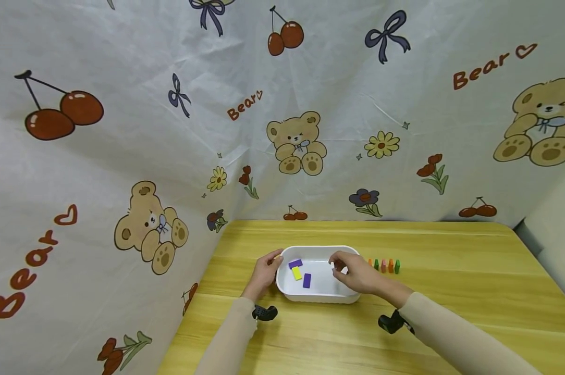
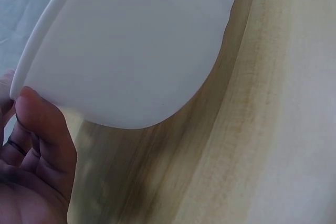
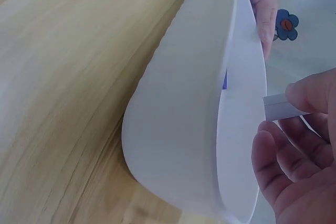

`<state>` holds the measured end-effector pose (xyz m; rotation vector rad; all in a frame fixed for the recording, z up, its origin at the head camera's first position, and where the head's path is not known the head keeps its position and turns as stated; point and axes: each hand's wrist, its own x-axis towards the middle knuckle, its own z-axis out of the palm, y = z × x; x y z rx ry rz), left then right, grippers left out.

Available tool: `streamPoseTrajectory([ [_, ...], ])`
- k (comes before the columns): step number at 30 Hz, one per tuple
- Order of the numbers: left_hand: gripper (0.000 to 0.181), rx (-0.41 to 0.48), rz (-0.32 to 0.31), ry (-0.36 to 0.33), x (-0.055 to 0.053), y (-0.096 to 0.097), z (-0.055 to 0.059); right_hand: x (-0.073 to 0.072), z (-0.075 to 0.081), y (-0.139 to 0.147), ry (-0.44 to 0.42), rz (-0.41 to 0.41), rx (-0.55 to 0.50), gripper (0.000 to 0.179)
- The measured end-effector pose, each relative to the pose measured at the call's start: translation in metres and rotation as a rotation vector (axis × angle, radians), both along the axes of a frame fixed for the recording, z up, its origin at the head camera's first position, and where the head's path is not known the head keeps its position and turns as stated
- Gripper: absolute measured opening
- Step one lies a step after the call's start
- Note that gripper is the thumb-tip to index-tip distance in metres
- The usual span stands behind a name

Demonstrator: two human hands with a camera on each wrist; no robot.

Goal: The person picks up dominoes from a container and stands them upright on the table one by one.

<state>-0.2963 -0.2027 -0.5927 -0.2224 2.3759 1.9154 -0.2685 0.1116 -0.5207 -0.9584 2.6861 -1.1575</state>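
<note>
A white plastic basin (image 1: 317,299) stands on the wooden table, and my left hand (image 1: 265,274) grips its left end. In the left wrist view the thumb (image 2: 42,116) presses at the basin's rim, with the other fingers curled behind. Over the basin's right side, my right hand (image 1: 361,274) pinches a small white block (image 3: 281,107) between thumb and fingers. Inside the basin lie a purple block (image 1: 295,264) near the back, a yellow block (image 1: 297,273) against it, and another purple block (image 1: 307,280) nearer the front.
Just right of the basin, a short row of small upright blocks (image 1: 383,266) in orange, green and pink stands on the table (image 1: 451,291). A cloth (image 1: 339,94) printed with bears and cherries hangs behind and along the left side.
</note>
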Motion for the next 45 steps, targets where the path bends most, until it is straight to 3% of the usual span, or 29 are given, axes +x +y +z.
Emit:
streamPoseTrajectory([
  [8, 0.038, -0.004, -0.008, 0.007, 0.001, 0.001, -0.001, 0.003, -0.001, 0.016, -0.010, -0.030, -0.025, 0.016],
  [22, 0.039, 0.005, -0.008, 0.007, 0.001, 0.000, -0.001, 0.010, -0.001, 0.047, -0.072, -0.163, -0.066, 0.020],
  [31, 0.039, 0.004, -0.002, 0.003, 0.001, -0.001, -0.001, 0.011, -0.004, 0.063, -0.119, -0.173, -0.103, 0.024],
  [45, 0.040, 0.004, 0.000, 0.006, -0.001, -0.002, -0.005, 0.009, -0.017, 0.087, -0.034, -0.279, -0.048, 0.023],
])
